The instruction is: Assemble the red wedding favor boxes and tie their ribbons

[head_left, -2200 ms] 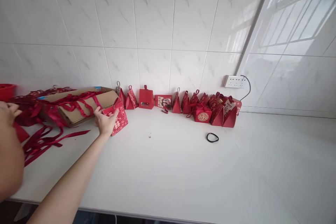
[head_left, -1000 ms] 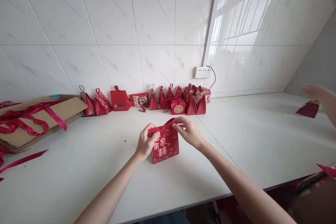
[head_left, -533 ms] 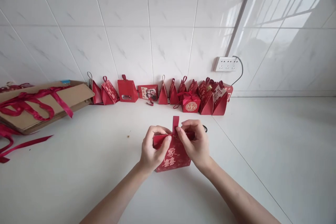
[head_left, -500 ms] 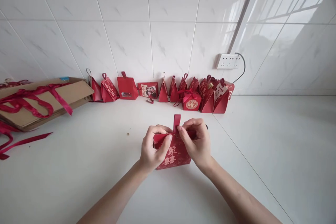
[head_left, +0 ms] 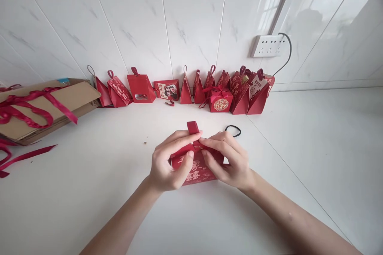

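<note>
A red gift box (head_left: 196, 167) with pale lettering stands on the white counter, held between both my hands. From its top edge a red ribbon loop (head_left: 193, 127) sticks up, leaning toward the back. My left hand (head_left: 172, 163) grips the left part of the top edge, thumb on the front panel and fingers stretched over the back beside the loop. On the right, my right hand (head_left: 229, 159) pinches the same edge with thumb and index finger near the base of the loop. My fingers partly cover the box's upper rim.
Along the tiled wall stand several red gift boxes, among them one with a bow (head_left: 221, 101). A cardboard box (head_left: 48, 107) draped with red ribbon lies at the left. A black ring-shaped band (head_left: 233, 130) rests behind my right hand, and a power strip (head_left: 267, 46) hangs on the wall.
The ribbon loop has tipped from upright to leaning back. My left fingers have reached over toward the loop's base, and the black band now shows more fully. The camera view has tilted down.
</note>
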Demonstrator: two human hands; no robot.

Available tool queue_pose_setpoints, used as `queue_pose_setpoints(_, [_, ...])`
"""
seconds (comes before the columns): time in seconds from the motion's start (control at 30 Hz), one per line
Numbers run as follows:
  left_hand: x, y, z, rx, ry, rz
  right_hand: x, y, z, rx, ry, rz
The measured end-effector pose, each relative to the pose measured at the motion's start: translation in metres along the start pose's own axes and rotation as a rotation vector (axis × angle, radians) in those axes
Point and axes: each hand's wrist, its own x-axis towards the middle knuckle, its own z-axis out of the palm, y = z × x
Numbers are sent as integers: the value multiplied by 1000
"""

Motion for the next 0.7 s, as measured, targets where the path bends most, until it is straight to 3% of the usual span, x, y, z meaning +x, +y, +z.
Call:
queue_pose_setpoints(0.37, [1,10,0,-32,-28,-25,-1,-8,-4,29,28,29])
queue_pose_setpoints(0.57, [1,9,1,-22,-32,-13,-2,-11,-4,103,44,234])
queue_pose_setpoints(0.7, [0,8,1,-11,-19,-10,-3,-13,-2,110,50,270])
